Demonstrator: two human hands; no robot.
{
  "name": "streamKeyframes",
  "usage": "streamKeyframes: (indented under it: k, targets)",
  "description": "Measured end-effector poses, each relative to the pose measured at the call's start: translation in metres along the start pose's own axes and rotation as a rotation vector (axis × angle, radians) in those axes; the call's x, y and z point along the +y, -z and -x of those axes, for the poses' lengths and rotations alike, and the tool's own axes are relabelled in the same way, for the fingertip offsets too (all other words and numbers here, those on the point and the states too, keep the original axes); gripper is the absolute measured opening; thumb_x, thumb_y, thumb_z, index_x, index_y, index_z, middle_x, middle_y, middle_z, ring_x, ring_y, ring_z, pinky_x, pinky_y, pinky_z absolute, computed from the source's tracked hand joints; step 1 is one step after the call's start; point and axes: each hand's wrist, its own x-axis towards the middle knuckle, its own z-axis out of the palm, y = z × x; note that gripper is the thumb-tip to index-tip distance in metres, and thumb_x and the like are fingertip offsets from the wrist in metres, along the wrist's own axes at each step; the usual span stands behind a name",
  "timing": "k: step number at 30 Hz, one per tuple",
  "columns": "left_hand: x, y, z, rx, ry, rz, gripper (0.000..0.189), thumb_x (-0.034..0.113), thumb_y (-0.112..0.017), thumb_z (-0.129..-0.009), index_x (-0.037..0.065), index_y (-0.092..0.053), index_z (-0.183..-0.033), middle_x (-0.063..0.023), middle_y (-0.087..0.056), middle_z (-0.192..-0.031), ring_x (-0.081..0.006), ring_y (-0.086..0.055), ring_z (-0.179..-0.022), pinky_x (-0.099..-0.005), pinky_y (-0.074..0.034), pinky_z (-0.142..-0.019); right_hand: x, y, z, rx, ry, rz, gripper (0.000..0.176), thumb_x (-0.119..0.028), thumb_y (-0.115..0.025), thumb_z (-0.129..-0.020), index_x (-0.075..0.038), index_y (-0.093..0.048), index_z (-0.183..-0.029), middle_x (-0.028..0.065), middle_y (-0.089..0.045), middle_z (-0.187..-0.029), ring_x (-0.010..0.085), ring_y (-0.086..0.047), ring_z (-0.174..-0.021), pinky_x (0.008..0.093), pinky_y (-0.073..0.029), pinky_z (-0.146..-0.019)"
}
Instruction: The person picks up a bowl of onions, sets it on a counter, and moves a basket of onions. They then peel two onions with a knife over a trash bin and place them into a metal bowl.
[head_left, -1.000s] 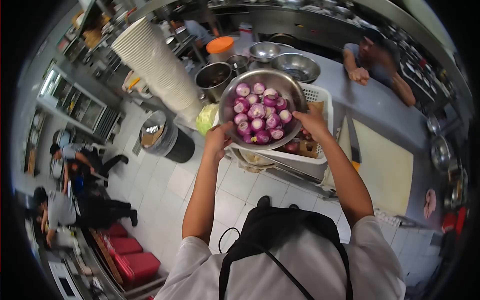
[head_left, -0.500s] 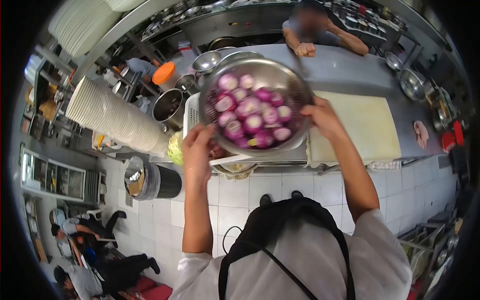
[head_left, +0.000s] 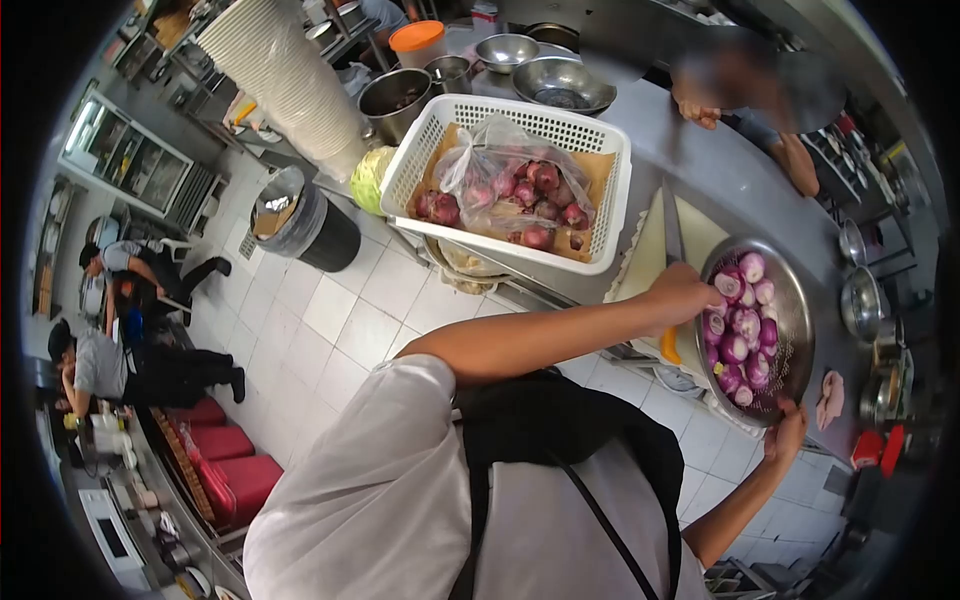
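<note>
A steel colander (head_left: 797, 315) full of peeled red onions (head_left: 744, 322) is held over the right part of the cutting board (head_left: 698, 232). My left hand (head_left: 686, 297) grips its left rim, fingers closed. The near rim is in my right hand (head_left: 787, 432), which is also closed on it. Partly under my left hand lies a knife (head_left: 672, 225) with a yellow handle, its blade pointing away across the board. To the left, a white plastic basket (head_left: 604, 238) contains unpeeled red onions (head_left: 545, 178) and a clear plastic bag.
A cabbage (head_left: 372, 181) and stacked containers (head_left: 285, 85) stand left of the basket. Metal bowls (head_left: 563, 82) and a pot (head_left: 395, 103) are behind it. A pink cloth (head_left: 830, 398) lies at right. Another person (head_left: 730, 85) leans across the counter. A bin (head_left: 305, 220) stands below.
The colander of onions has moved right, from above the basket to above the cutting board, with both hands still on it. My view has turned, and the basket and knife now show.
</note>
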Motion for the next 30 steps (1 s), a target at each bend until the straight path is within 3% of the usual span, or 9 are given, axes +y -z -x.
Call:
streamKeyframes:
  k: [2, 8, 11, 12, 15, 18, 23, 28, 30]
  targets:
    - [-0.008, -0.018, -0.016, 0.016, 0.011, -0.056, 0.028, 0.020, -0.075, -0.076, -0.003, -0.063, -0.086, -0.0096, -0.059, -0.071, -0.0165, -0.055, -0.058, -0.0309, -0.044, -0.054, 0.005, 0.007, -0.007, 0.065, -0.020, -0.012, 0.026, 0.000, -0.057, -0.081, -0.001, -0.063, -0.107, 0.0023, -0.066, -0.095, 0.0115, -0.061, -0.075, 0.0228, -0.047, -0.065]
    - [-0.024, -0.038, -0.046, 0.140, -0.053, -0.324, 0.047, 0.026, -0.075, -0.075, -0.012, -0.065, -0.100, -0.0188, -0.067, -0.094, -0.0227, -0.065, -0.085, -0.0339, -0.052, -0.075, 0.052, 0.051, -0.051, 0.043, -0.141, 0.001, 0.024, -0.005, -0.061, -0.087, -0.003, -0.062, -0.110, 0.0029, -0.068, -0.100, 0.0124, -0.064, -0.081, 0.0250, -0.051, -0.064]
    - [-0.029, -0.015, -0.035, -0.041, -0.127, -0.469, 0.055, 0.031, -0.073, -0.077, -0.009, -0.065, -0.113, -0.0190, -0.067, -0.106, -0.0243, -0.064, -0.097, -0.0351, -0.051, -0.085, 0.040, 0.024, -0.043, 0.102, -0.134, -0.027, 0.023, -0.015, -0.066, -0.093, -0.003, -0.061, -0.113, 0.0039, -0.068, -0.103, 0.0139, -0.066, -0.086, 0.0260, -0.052, -0.064]
    - [-0.031, -0.006, -0.027, -0.025, -0.192, -0.434, 0.051, 0.031, -0.072, -0.080, -0.006, -0.066, -0.114, -0.0170, -0.068, -0.104, -0.0229, -0.064, -0.095, -0.0342, -0.051, -0.083, 0.037, 0.019, -0.044, 0.219, -0.087, 0.099, 0.022, -0.026, -0.069, -0.094, -0.007, -0.066, -0.105, 0.0006, -0.068, -0.088, 0.0066, -0.059, -0.071, 0.0210, -0.043, -0.054]
    - [-0.029, 0.033, 0.021, 0.066, -0.313, -0.291, 0.035, 0.026, -0.070, -0.086, -0.002, -0.069, -0.108, -0.0116, -0.070, -0.093, -0.0180, -0.065, -0.086, -0.0316, -0.052, -0.078, 0.022, 0.012, -0.050, 0.556, 0.712, 0.739, 0.025, -0.023, -0.063, -0.098, -0.003, -0.067, -0.111, 0.0021, -0.068, -0.089, 0.0065, -0.059, -0.074, 0.0211, -0.045, -0.060]
    - [-0.026, 0.082, 0.059, 0.233, -0.355, -0.267, 0.018, 0.016, -0.066, -0.092, 0.001, -0.072, -0.100, -0.0070, -0.071, -0.086, -0.0124, -0.063, -0.083, -0.0291, -0.051, -0.076, -0.040, -0.068, -0.005, 0.482, 0.470, 0.524, 0.030, -0.022, -0.060, -0.100, 0.000, -0.066, -0.118, 0.0042, -0.068, -0.091, 0.0079, -0.059, -0.076, 0.0223, -0.047, -0.068]
    - [-0.038, 0.144, 0.119, 0.627, -0.346, -0.182, 0.015, 0.011, -0.070, -0.089, -0.001, -0.071, -0.099, -0.0048, -0.069, -0.088, -0.0108, -0.061, -0.079, -0.0287, -0.050, -0.073, -0.027, -0.164, 0.016, -0.253, 0.463, 0.452, 0.031, -0.019, -0.059, -0.100, -0.002, -0.064, -0.125, 0.0031, -0.067, -0.092, 0.0097, -0.057, -0.078, 0.0247, -0.048, -0.072]
    - [-0.055, 0.202, 0.160, 0.887, -0.400, -0.218, 0.016, 0.007, -0.071, -0.087, 0.000, -0.070, -0.102, -0.0045, -0.068, -0.088, -0.0091, -0.060, -0.078, -0.0262, -0.050, -0.071, 0.033, -0.217, 0.019, -0.491, 0.567, 0.993, 0.040, -0.021, -0.066, -0.092, -0.003, -0.062, -0.127, 0.0149, -0.070, -0.099, 0.0240, -0.064, -0.080, 0.0356, -0.050, -0.077]
    - [-0.052, 0.229, 0.172, 0.969, -0.389, -0.326, 0.022, 0.010, -0.073, -0.086, -0.001, -0.070, -0.104, -0.0078, -0.070, -0.090, -0.0129, -0.063, -0.078, -0.0292, -0.052, -0.070, 0.027, -0.229, 0.032, -0.472, 0.600, 1.096, 0.036, -0.016, -0.068, -0.088, 0.001, -0.063, -0.120, 0.0214, -0.066, -0.105, 0.0366, -0.063, -0.090, 0.0428, -0.050, -0.082]
